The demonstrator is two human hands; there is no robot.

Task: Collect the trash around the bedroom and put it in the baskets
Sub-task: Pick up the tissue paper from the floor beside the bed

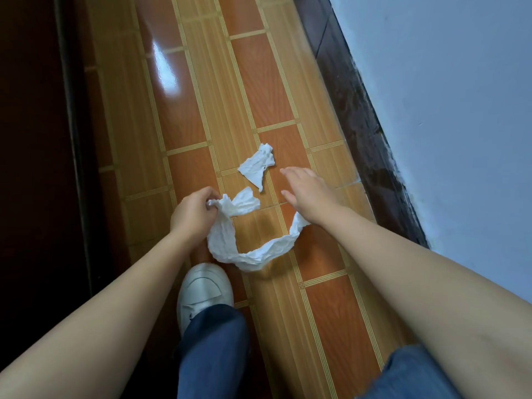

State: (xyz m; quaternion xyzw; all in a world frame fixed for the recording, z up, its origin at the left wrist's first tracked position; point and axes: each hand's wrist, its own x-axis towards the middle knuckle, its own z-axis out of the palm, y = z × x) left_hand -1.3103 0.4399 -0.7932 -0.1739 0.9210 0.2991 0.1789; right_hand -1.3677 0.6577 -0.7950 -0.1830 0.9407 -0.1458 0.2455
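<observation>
A long crumpled strip of white tissue paper [230, 243] hangs in a loop above the tiled floor. My left hand [194, 211] is closed on one end of it. The strip's other end runs under my right wrist, so I cannot tell whether it is touching. My right hand [308, 190] is open, fingers spread, just right of a small torn piece of white tissue [257, 167] lying flat on the floor. No basket is in view.
The floor [259, 82] is glossy orange and tan tile. A white wall [460, 110] with a dark skirting board [359, 116] runs along the right. Dark wooden furniture [34, 139] stands on the left. My white shoe [203, 286] and jeans are below.
</observation>
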